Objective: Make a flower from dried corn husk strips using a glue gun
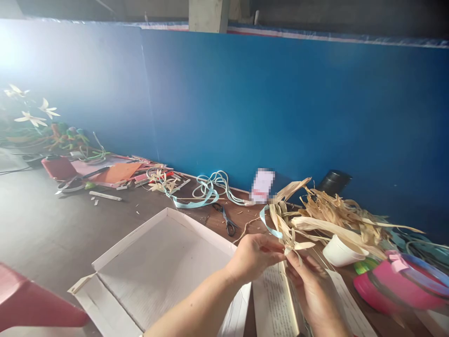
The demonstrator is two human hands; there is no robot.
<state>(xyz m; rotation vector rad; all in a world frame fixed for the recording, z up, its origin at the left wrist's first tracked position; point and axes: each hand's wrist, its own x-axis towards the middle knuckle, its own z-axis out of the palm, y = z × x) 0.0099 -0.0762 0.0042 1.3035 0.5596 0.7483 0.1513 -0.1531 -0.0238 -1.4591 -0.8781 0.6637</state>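
My left hand (254, 256) and my right hand (308, 283) meet above an open printed book (277, 299). Both pinch a small bundle of dried husk strips (287, 231) that fans upward. A pale blue ribbon (268, 224) curls off the bundle to the left. The left fingers are closed on the bundle's base from the left. Underneath it, the right fingers are closed on the same base.
An open white cardboard box lid (140, 267) lies left of my hands. Scissors (226, 220) and coiled ribbon (210, 187) sit behind it. At right are a pile of dried husks (336, 213), a white cup (342, 252) and a pink basket (396, 285). A blue wall (280, 107) backs the table.
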